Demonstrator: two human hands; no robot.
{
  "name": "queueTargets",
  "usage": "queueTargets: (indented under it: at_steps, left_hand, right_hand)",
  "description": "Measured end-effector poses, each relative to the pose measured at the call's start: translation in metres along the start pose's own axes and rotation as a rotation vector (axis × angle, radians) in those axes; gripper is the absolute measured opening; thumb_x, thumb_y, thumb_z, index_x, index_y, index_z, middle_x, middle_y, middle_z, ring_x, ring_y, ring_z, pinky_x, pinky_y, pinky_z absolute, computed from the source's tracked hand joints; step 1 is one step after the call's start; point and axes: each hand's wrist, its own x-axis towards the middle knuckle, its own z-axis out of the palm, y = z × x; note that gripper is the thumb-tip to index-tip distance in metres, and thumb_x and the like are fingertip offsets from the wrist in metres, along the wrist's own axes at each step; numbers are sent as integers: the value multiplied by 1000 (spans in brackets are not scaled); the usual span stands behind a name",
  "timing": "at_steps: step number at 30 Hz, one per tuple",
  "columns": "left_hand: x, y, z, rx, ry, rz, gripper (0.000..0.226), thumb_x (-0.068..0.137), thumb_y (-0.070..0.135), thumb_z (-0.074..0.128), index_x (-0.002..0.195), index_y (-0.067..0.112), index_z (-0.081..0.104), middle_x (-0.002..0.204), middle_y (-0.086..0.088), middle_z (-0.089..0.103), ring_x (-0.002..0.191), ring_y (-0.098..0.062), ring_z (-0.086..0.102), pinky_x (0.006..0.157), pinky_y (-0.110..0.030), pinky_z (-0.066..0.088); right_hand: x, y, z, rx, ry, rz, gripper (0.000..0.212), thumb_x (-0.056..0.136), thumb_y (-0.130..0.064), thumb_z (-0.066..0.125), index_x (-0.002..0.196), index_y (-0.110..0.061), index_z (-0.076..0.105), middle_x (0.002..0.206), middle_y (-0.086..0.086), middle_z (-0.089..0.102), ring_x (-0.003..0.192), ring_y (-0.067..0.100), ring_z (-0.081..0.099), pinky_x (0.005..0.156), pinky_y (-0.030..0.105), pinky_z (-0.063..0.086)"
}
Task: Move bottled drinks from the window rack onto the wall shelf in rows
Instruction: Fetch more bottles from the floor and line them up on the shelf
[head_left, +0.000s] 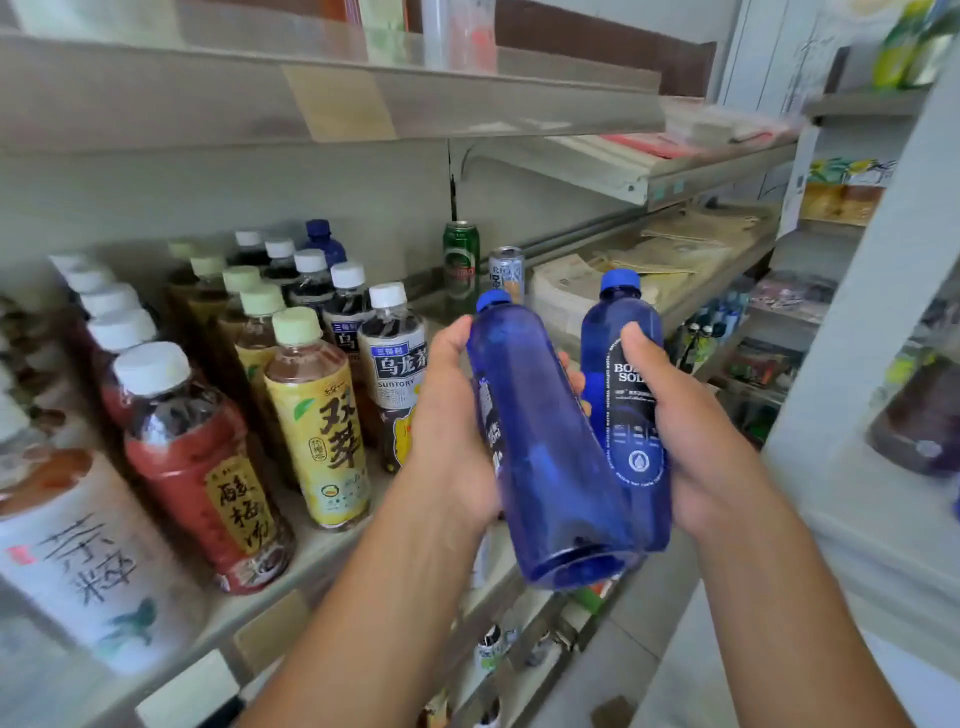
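Two blue-capped blue bottles (545, 457), left hand (447, 415) gripping one, right hand (696, 441) the other

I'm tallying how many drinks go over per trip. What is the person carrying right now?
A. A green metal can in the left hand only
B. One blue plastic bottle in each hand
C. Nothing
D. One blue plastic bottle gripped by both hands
B: the left hand grips the tilted translucent blue plastic bottle, while the right hand grips the upright blue plastic bottle with a dark label.
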Motion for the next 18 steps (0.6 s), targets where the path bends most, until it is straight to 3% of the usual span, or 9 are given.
queueTargets:
  at_steps: [2,4,7,12,15,18]
  left_hand:
    - [7,-11,-1,-110,-18,0,42,89,53,44,92,13,56,80,-11,57,65,-26,57,63,-29,52]
    - [12,-22,-1,-179,-29,49,62,87,71,39,84,12,56,76,-11,57,60,-25,57,59,-27,51]
    - [13,-31,3,-161,-119,39,73,77,83,47,78,10,57,72,-8,59,56,-25,60,56,-26,52]
    - [26,-31,-4,-68,-29,126,55,75,57,54,72,5,71,74,-11,67,60,-26,64,59,-30,56]
    - [33,-24,-12,-8,35,62,46,76,48,53,84,5,68,82,-12,69,56,-25,62,50,-23,53]
    - [43,-15,-12,85,93,26,51,87,44,46,75,2,72,82,-15,69,60,-26,61,57,-26,52]
  right_hand:
    - [11,-2,0,39,-23,-9,56,86,-34,70,129,-1,57,94,15,74,67,22,71,67,35,61]
    - [19,-3,-1,47,-37,-2,45,93,-30,66,127,-2,55,86,14,77,56,17,70,55,29,61]
    - [27,-6,-2,40,-36,20,29,96,-32,62,114,-10,55,62,10,70,34,11,53,36,19,46]
    - [37,-7,1,84,-65,45,27,93,-35,67,108,-14,56,73,17,63,43,18,53,36,22,42]
    - [40,-6,3,49,-83,5,23,94,-33,66,101,-14,56,62,11,61,44,21,54,41,29,47]
    - [44,-5,3,14,-46,-36,27,91,-30,70,105,-12,56,63,11,62,46,21,55,48,33,51]
